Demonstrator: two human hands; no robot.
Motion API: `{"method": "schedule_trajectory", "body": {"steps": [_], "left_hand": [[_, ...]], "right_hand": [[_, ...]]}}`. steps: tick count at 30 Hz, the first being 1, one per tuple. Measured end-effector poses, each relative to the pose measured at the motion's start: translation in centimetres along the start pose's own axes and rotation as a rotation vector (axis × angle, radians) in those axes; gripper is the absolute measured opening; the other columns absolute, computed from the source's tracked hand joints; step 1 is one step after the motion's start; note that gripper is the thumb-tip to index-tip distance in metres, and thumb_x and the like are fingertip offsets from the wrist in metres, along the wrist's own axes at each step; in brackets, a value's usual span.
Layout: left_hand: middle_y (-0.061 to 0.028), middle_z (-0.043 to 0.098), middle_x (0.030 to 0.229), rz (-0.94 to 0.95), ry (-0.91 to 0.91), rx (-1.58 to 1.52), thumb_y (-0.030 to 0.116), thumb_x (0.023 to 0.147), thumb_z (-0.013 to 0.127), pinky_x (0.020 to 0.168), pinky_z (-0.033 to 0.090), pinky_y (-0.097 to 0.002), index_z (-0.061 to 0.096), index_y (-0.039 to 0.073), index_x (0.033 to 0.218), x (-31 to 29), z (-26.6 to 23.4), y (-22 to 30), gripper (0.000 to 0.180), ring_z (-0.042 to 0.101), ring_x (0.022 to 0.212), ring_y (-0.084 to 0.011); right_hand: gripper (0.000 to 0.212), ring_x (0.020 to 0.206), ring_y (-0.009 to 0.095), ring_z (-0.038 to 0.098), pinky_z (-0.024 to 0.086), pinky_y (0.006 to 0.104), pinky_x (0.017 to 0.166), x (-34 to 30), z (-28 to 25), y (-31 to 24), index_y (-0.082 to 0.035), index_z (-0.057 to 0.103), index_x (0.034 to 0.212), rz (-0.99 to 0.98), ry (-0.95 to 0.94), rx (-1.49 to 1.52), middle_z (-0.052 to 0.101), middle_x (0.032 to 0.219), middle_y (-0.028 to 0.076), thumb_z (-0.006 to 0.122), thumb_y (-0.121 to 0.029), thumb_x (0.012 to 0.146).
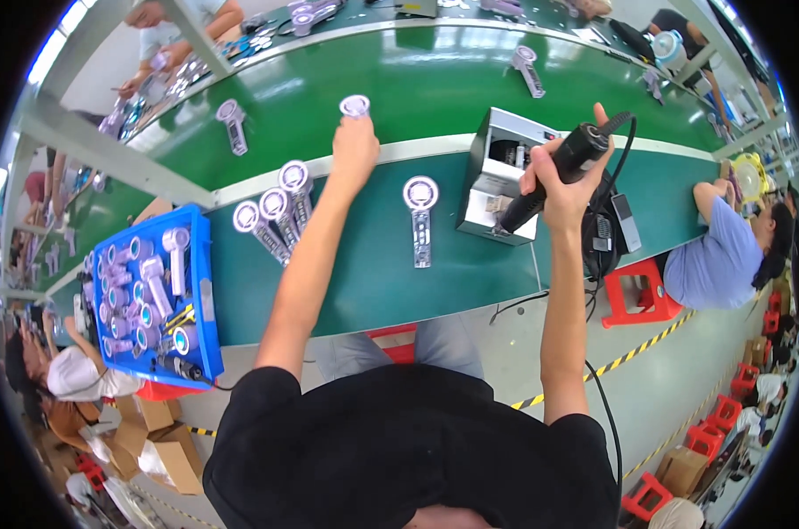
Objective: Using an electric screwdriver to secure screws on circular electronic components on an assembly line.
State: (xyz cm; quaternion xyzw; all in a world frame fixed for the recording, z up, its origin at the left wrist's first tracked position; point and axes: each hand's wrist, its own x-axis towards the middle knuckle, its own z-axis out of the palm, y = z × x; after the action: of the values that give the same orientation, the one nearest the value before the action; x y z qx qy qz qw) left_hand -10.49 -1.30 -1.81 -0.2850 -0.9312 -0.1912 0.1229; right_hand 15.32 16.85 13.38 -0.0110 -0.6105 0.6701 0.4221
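My left hand (355, 150) reaches out over the green belt, closed around a small lilac handheld fan (354, 106); only its round head shows past my fingers. In my right hand (565, 181) is a black electric screwdriver (545, 181), slanting down with its tip at the front of a grey box-shaped screw feeder (505, 176). My right index finger points up, off the tool. On the table between my arms lies another fan (420, 220), its handle open and the inner parts showing. Three more opened fans (276, 212) lie side by side, partly behind my left forearm.
At the left, a blue crate (207, 291) holds several fan parts and a second black screwdriver (181, 366). More fans (232, 126) lie on the green belt (434, 79). A black cable (628, 145) and a power adapter (626, 222) lie right of the feeder. Co-workers sit around.
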Motion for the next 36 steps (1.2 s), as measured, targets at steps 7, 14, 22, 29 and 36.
{"method": "schedule_trajectory", "body": {"steps": [7,14,22,29,36], "left_hand": [[-0.0380,0.052,0.117,-0.095,-0.017,0.015,-0.004,0.080,0.061,0.075,0.057,-0.0482,0.055,-0.010,0.118,-12.7,-6.0,1.6,0.039,0.066,0.086,-0.0445],[-0.0446,0.040,0.137,-0.146,-0.037,0.068,-0.010,0.077,0.061,0.080,0.058,-0.0431,0.051,-0.013,0.125,-17.1,-7.3,2.0,0.049,0.064,0.094,-0.0413],[-0.0319,0.045,0.143,0.024,0.212,0.064,0.002,0.083,0.061,0.114,0.034,-0.0515,0.057,-0.008,0.127,-18.3,-7.3,4.0,0.045,0.044,0.133,-0.0472],[-0.0251,0.059,0.129,0.455,0.108,-0.474,0.017,0.083,0.072,0.109,0.043,-0.0475,0.063,-0.008,0.119,-20.6,-6.6,7.0,0.045,0.056,0.123,-0.0410],[-0.0281,0.055,0.133,0.387,0.041,-0.504,0.004,0.074,0.073,0.110,0.043,-0.0455,0.058,-0.011,0.126,-21.9,-5.2,7.5,0.057,0.053,0.125,-0.0419]], "right_hand": [[0.092,0.053,0.021,0.058,0.053,0.0369,0.050,-2.0,4.8,2.6,-0.024,0.010,0.153,-0.127,-0.073,0.095,0.060,0.083,0.012,0.063,0.011,0.087],[0.087,0.054,0.015,0.060,0.050,0.0275,0.051,-2.0,8.6,4.6,-0.012,0.018,0.149,-0.139,-0.131,0.084,0.061,0.076,0.008,0.069,0.011,0.082],[0.084,0.055,0.014,0.060,0.050,0.0266,0.052,-2.3,8.6,6.1,-0.009,0.022,0.148,-0.165,-0.165,0.021,0.061,0.075,0.007,0.071,0.009,0.082],[0.081,0.057,0.013,0.060,0.050,0.0259,0.053,-2.4,8.7,6.5,-0.009,0.024,0.145,-0.140,-0.166,-0.017,0.061,0.076,0.007,0.072,0.008,0.082],[0.075,0.058,0.012,0.059,0.050,0.0257,0.054,-2.7,8.8,7.1,-0.008,0.028,0.139,-0.170,-0.246,0.049,0.060,0.076,0.008,0.072,0.009,0.081]]}}
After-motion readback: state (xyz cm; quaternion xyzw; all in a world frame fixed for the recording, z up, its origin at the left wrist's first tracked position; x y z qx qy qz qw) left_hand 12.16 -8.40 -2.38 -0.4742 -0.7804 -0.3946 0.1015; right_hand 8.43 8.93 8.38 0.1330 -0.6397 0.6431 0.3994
